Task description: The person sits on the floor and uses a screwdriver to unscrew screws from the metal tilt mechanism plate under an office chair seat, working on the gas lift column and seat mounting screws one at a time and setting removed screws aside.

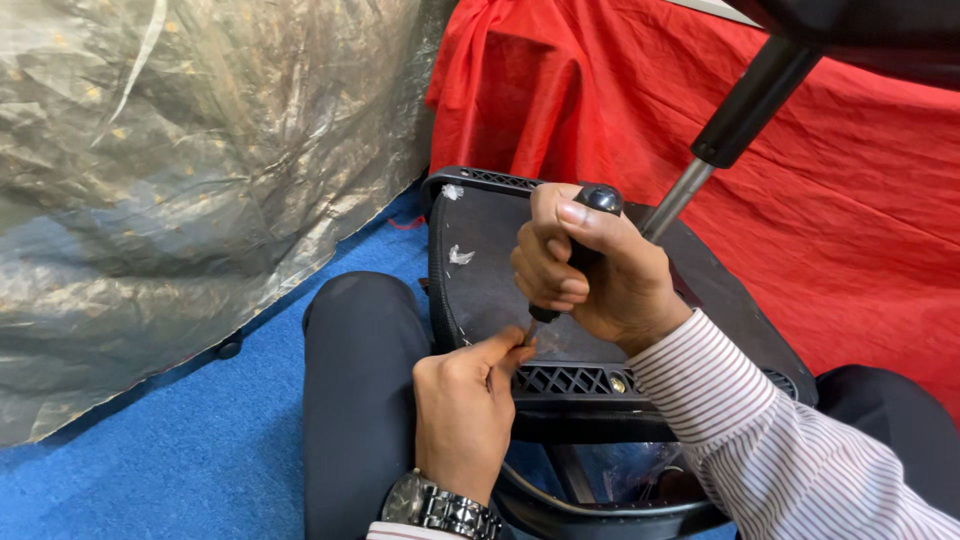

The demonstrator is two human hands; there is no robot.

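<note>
- Blue carpet floor [200, 450] is showing at lower left, running up toward the centre between the plastic and the person's leg.
- Crinkled grey-clear plastic sheet [180, 170] is covering the upper left, its lower edge lying on the carpet.
- Red cloth [850, 200] is hanging across the upper right, behind the chair parts.
- Black chair seat underside [480, 270] is lying across the person's lap, between the two dark trouser legs [355, 400]; its far corner is pointing toward the red cloth, its near edge is sitting at the hands.
- A vented grille strip [560, 380] is running along the seat's near edge, with a small brass-coloured screw head [617, 383] beside it.
- White scraps [460, 256] are sticking to the seat near its left edge.
- Right hand [600, 275] is closing in a fist around a black-handled screwdriver [590, 225], thumb lying over the handle top; striped sleeve [760, 430] is trailing to the lower right.
- Screwdriver is standing nearly upright over the seat's near edge, tip pointing down by the grille; the tip itself is hidden by fingers.
- Left hand [465, 400] is pinching thumb and forefinger at the screwdriver shaft; what the fingertips are holding can't be told. Metal wristwatch [435, 505] is sitting on that wrist.
- Chair gas-lift column [735, 120] is slanting from the top right down behind the right hand.
- Open floor is lying only to the left; right side is crowded by cloth and the column.
</note>
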